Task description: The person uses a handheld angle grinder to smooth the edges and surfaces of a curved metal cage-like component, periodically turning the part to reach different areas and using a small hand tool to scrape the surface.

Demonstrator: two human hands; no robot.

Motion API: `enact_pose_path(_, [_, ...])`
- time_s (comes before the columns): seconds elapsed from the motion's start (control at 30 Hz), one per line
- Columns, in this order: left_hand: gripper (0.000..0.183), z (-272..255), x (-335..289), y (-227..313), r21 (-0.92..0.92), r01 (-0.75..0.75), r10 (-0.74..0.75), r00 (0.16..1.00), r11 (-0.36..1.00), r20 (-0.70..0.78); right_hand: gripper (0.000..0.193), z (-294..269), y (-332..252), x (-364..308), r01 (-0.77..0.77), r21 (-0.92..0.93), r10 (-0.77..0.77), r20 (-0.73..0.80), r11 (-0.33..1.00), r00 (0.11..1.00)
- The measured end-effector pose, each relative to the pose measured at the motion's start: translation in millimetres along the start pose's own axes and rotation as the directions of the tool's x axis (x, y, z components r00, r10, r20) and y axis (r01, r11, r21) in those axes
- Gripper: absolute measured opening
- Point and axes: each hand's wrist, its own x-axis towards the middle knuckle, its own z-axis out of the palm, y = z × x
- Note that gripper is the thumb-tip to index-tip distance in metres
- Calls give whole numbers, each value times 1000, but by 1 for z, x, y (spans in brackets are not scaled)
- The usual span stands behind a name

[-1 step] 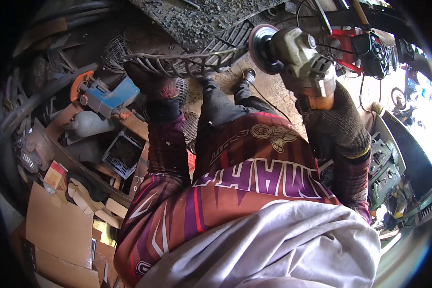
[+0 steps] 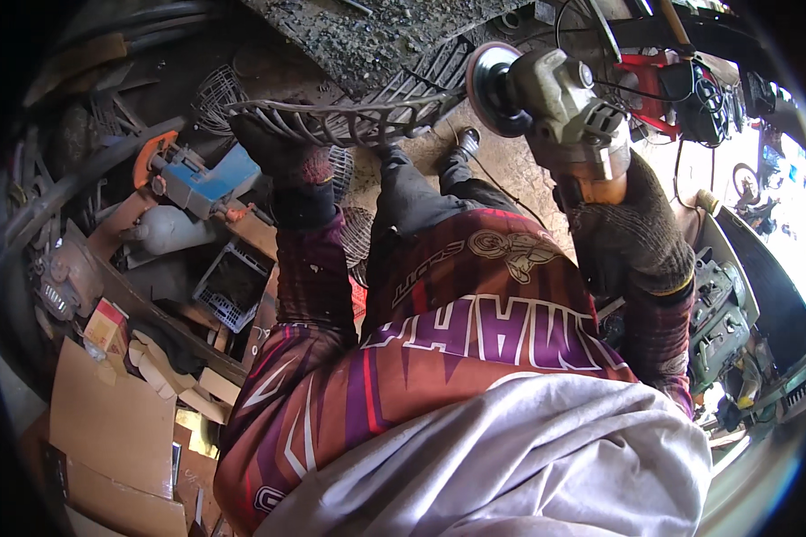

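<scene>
My right hand [image 2: 631,224], in a dark knit glove, is wrapped round the rear body of an angle grinder [image 2: 578,116]. A flat round disc [image 2: 491,89] on the grinder's head faces left, beside the right end of a dark metal grille [image 2: 358,121]. Whether disc and metal touch, I cannot tell. This grille is curved, with slanted bars between two rails. At its left end my left hand [image 2: 282,148], gloved too, is closed on it; the fingers are partly lost in shadow.
A debris-covered worktop [image 2: 376,40] lies beyond the grille. On the left are a blue machine part [image 2: 219,179], a plastic crate [image 2: 233,285] and cardboard [image 2: 107,421]. At right stand a red machine [image 2: 645,94] with cables and a grey-green machine [image 2: 721,322].
The grinder and my right hand have shifted very slightly right. My left hand and the grille stay almost where they were.
</scene>
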Motion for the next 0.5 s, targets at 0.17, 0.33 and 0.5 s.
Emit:
enact_pose_path(0.17, [44,0,-4,7,43,-107,102,988,993,118,68,-8,6,-10,-40,49,40,-14,998,999])
enact_pose_path(0.33, [37,3,-16,11,27,-174,164,962,984,217,68,-15,8,-19,-40,62,42,-22,997,999])
enact_pose_path(0.5, [33,2,-12,6,-59,-207,213,884,976,417,67,-16,5,-31,-19,56,20,-18,998,1000])
